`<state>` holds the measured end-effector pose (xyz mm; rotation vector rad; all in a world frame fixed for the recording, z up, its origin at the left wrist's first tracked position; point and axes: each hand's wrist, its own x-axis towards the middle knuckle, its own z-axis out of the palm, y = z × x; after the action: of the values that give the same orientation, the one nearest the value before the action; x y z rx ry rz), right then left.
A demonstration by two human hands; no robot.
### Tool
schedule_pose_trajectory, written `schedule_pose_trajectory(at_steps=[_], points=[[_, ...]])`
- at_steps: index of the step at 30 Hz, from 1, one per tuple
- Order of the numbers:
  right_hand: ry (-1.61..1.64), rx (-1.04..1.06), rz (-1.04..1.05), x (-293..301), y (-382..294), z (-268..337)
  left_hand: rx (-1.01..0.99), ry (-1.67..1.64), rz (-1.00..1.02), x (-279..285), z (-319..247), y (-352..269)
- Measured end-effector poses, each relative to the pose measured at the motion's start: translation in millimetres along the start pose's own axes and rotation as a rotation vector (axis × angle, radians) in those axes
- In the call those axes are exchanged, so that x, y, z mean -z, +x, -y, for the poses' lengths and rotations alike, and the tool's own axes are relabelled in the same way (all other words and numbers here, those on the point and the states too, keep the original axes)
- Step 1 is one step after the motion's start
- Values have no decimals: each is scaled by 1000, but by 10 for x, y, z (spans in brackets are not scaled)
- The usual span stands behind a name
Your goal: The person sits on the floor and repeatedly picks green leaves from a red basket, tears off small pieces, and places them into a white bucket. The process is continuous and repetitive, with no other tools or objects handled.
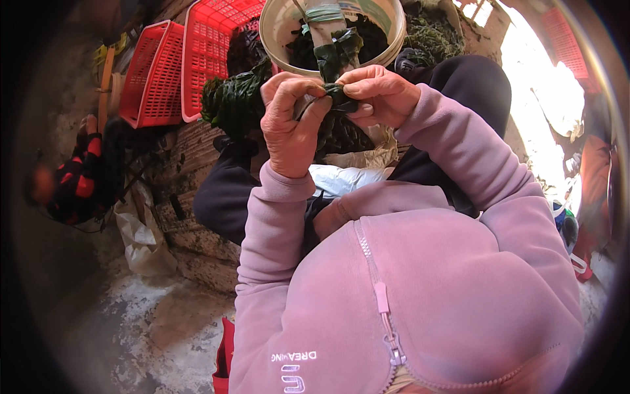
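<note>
My left hand (295,118) and my right hand (386,93) meet in front of me, thumbs and fingertips pinching a small folded piece of dark green seaweed (337,92). Just beyond my fingers, a strip of seaweed (329,61) hangs over a pale upright piece (322,32) wrapped with green band near its top. Behind that stands a white plastic bucket (273,39) holding more dark seaweed (371,37). A green bundle of leafy seaweed (234,103) lies left of my left hand. Dark seaweed (349,135) also lies below my hands, partly hidden by them.
Red plastic baskets (152,74) stand at the left, one with dark seaweed inside. A heap of seaweed (428,37) lies right of the bucket. A person in a red-and-black sleeve (81,177) is at the far left, near a white sack (145,241). My bent legs (472,93) flank the work.
</note>
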<state>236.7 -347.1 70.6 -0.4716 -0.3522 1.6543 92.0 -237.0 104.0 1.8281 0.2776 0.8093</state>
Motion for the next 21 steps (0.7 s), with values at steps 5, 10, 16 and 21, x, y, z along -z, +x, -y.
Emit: schedule_pose_trajectory(at_steps=[5, 10, 16, 21], points=[[-96, 168, -257, -38, 41, -43, -393, 734, -234, -17, -35, -40], [-193, 165, -287, -31, 29, -34, -302, 713, -160, -129, 32, -62], [-321, 195, -295, 5, 21, -45, -338, 900, -135, -143, 72, -96], [-221, 115, -389, 0, 76, -112, -509, 1042, -138, -181, 75, -88]])
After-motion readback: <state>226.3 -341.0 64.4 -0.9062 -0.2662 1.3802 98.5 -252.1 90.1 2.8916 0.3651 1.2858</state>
